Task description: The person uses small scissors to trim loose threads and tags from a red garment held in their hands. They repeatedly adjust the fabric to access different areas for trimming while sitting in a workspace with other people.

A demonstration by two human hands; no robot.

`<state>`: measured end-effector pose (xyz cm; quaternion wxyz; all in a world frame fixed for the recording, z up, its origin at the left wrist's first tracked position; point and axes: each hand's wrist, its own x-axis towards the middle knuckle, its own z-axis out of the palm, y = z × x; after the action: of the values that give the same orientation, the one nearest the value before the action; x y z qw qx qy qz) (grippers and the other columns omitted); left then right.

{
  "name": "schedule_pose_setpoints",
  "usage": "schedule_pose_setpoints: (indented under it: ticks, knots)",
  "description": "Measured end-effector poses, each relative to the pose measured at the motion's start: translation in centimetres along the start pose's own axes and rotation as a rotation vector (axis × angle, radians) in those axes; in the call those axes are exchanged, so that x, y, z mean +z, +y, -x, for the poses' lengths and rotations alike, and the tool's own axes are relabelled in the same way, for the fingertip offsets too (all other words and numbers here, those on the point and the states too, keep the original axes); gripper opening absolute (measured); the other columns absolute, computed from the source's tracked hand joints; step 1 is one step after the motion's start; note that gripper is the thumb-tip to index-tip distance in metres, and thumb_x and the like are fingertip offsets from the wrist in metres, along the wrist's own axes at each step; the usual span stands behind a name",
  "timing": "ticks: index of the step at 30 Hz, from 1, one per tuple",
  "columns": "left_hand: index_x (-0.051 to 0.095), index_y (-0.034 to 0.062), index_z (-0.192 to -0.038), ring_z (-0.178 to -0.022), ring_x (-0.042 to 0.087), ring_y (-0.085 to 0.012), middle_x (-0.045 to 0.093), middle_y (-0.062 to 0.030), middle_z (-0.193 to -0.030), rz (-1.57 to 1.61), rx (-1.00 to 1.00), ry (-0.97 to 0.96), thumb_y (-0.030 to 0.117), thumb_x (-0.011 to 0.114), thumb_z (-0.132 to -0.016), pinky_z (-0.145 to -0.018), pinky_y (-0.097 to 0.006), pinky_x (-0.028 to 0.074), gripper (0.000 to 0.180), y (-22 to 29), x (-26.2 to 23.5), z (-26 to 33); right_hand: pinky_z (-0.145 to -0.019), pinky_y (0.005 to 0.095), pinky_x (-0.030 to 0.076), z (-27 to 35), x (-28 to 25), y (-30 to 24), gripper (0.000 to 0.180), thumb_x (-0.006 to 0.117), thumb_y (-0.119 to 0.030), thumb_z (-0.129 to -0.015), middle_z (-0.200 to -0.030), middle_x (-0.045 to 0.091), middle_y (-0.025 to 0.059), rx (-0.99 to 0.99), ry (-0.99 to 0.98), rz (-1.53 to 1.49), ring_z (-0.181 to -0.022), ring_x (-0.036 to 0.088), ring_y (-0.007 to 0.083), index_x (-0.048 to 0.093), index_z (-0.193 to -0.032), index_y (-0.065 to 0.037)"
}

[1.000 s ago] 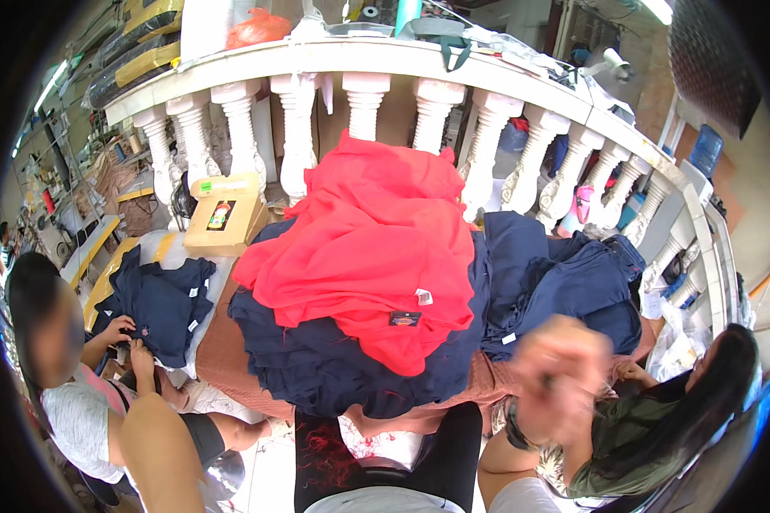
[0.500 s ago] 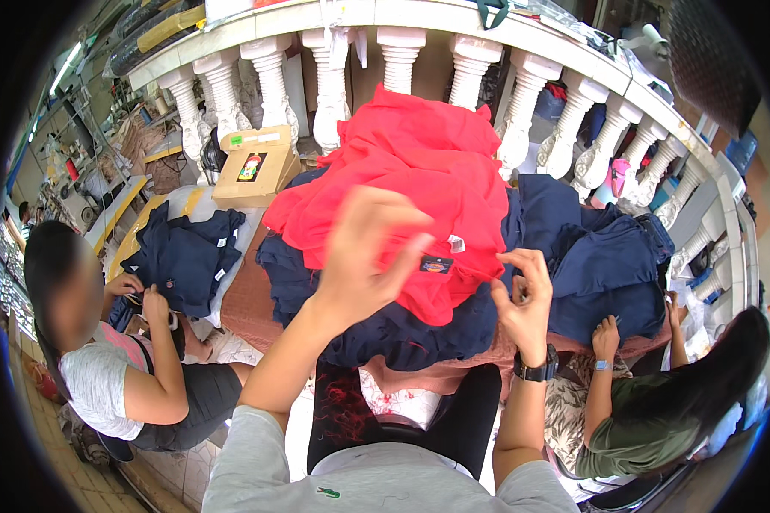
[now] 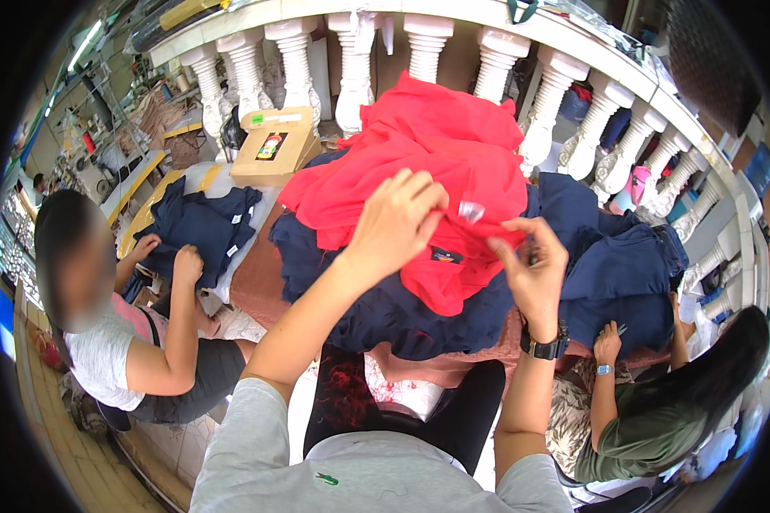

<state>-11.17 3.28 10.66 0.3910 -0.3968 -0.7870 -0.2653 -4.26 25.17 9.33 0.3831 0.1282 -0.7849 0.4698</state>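
Note:
A red garment (image 3: 436, 162) lies heaped on a pile of dark navy garments (image 3: 376, 316) in front of me. My left hand (image 3: 399, 221) is closed, its thumb and fingertips pinching the red cloth left of a white tag (image 3: 470, 212). My right hand (image 3: 535, 269), with a black watch on the wrist, pinches the same garment to the right of that tag. Between the two hands the cloth is drawn up into an edge. A dark neck label (image 3: 446, 256) shows just below. Something small and dark sits inside my right palm, too hidden to name.
At left a person handles a navy shirt (image 3: 198, 224) beside a cardboard box (image 3: 274, 145). Another person at right holds small snips near more folded navy garments (image 3: 616, 265). A white balustrade (image 3: 355, 94) runs behind the reddish-brown table cover (image 3: 261, 278).
Both hands have closed on the red garment and lifted an edge of it; my left hand was blurred above it before. The view has shifted slightly. The left person's hands have risen from the navy shirt.

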Motion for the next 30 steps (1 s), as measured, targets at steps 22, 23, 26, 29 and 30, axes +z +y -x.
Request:
schedule_pose_setpoints:
  ticks: [22,23,26,29,30]
  knots:
    - [0.059,0.0011,-0.11,-0.069,0.057,-0.0063,0.057,-0.0008,-0.072,0.65,-0.573,0.493,-0.005,0.058,-0.096,-0.064,-0.024,0.048,0.015,0.7,-2.6,7.5,-0.051,0.036,0.039,-4.4,4.8,-0.7,0.027,0.074,-0.02,-0.09,-0.059,0.055,0.0114,0.03,-0.167,0.182,-0.05,0.047,0.0168,0.067,-0.109,-0.002]
    - [0.057,0.0011,-0.112,-0.071,0.06,-0.0076,0.059,-0.0009,-0.074,0.786,-0.576,0.577,-0.005,0.056,-0.097,-0.067,-0.024,0.05,0.015,0.4,-2.4,6.7,-0.052,0.0356,0.039,-5.2,4.9,-0.5,0.024,0.074,-0.019,-0.09,-0.059,0.056,0.0118,-0.002,-0.113,0.168,-0.051,0.048,0.0172,0.068,-0.106,-0.002]
    - [0.051,0.0033,-0.114,-0.09,0.066,-0.0132,0.065,-0.0079,-0.099,0.882,-0.463,0.551,0.001,0.051,-0.104,-0.081,-0.029,0.056,0.01,-0.7,-3.2,6.2,-0.054,0.0332,0.042,-7.8,3.5,-3.9,0.015,0.071,-0.014,-0.09,-0.062,0.059,0.0119,-0.082,0.169,0.195,-0.054,0.05,0.0174,0.069,-0.092,0.0]
    - [0.045,0.0035,-0.118,-0.096,0.065,-0.0148,0.062,-0.0107,-0.107,0.941,-0.445,0.527,0.003,0.047,-0.105,-0.087,-0.033,0.058,0.013,0.2,-1.1,5.2,-0.062,0.0381,0.047,-9.7,3.6,-3.4,0.019,0.073,-0.017,-0.088,-0.075,0.066,0.0146,-0.158,0.168,0.297,-0.065,0.062,0.0267,0.069,-0.098,-0.002]
    - [0.045,0.0033,-0.12,-0.097,0.066,-0.0163,0.062,-0.0119,-0.109,1.015,-0.526,0.522,0.004,0.045,-0.106,-0.089,-0.034,0.057,0.014,0.2,-0.7,4.6,-0.065,0.04,0.049,-10.0,4.0,-2.5,0.023,0.074,-0.018,-0.087,-0.079,0.068,0.0151,-0.05,0.108,0.359,-0.071,0.065,0.0299,0.068,-0.104,-0.003]
